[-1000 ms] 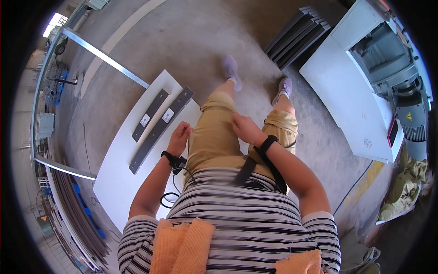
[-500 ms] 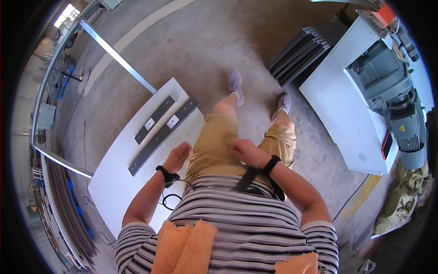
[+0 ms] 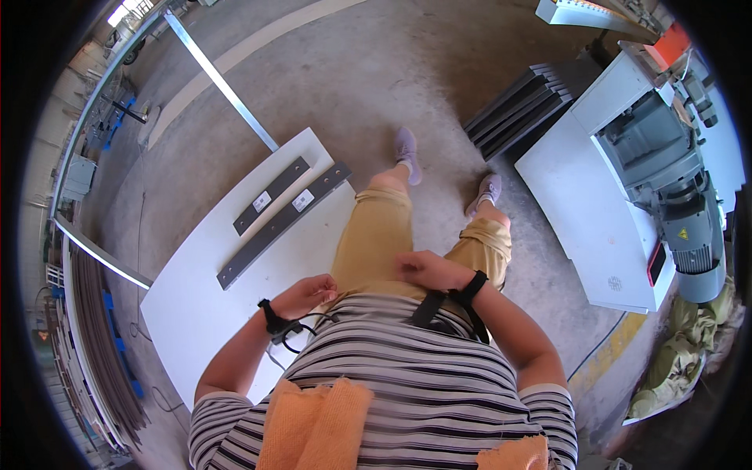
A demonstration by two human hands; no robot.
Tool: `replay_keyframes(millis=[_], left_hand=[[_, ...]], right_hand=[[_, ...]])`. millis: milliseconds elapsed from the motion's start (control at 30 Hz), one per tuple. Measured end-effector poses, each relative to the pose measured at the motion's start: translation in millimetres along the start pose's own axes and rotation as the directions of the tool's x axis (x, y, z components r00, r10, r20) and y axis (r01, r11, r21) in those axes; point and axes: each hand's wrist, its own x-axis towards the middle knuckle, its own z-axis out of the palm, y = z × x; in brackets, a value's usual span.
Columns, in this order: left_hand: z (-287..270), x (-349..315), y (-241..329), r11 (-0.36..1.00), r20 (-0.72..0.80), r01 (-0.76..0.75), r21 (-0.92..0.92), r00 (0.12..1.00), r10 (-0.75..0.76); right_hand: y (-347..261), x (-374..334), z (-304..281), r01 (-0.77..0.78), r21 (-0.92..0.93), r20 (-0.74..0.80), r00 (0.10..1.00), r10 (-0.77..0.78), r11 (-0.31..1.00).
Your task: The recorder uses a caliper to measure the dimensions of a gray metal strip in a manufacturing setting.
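My left hand (image 3: pixel 307 296) hovers in front of my waist near the white table's edge, fingers curled in and nothing visible in them. Over my tan trousers (image 3: pixel 370 239), my right hand (image 3: pixel 429 271) is curled into a loose fist, and no object shows in it. On the white tabletop (image 3: pixel 188 313) to my left lie two flat dark bars with holes and white labels. The shorter bar (image 3: pixel 280 188) is beyond the longer bar (image 3: pixel 274 235), roughly parallel, with a gap between them. Neither hand touches the bars.
A white machine cabinet (image 3: pixel 583 211) with a grey motor (image 3: pixel 693 235) stands on my right. Several dark panels (image 3: pixel 521 110) are stacked beyond it. A metal frame (image 3: pixel 219 82) rises past the table, and long brown strips (image 3: pixel 98 337) lie far left. A cable (image 3: pixel 301 333) hangs by my left wrist.
My left hand has moved down and slightly right, closer to my waist. My right hand has hardly shifted. The view has turned a little; the bars lie as before.
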Motion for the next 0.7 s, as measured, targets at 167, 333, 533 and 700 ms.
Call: replay_keyframes(millis=[167,333,533,700], left_hand=[[6,30,61,0.851,-0.026,-0.02,0.524,0.999,0.04],[38,126,88,0.635,0.449,-0.439,0.635,0.879,0.158],[131,215,49,0.555,0.496,-0.494,0.669,0.853,0.162],[142,230,41,0.494,0.639,-0.7,0.516,0.699,0.322]], right_hand=[[14,-59,-33,-0.161,-0.385,-0.34,0.94,0.023,0.909],[54,-150,-29,-0.376,-0.343,-0.595,0.796,0.111,0.861],[76,-170,10,-0.274,-0.102,-0.755,0.647,0.105,0.956],[78,-176,19,-0.306,0.021,-0.925,0.354,0.135,0.952]])
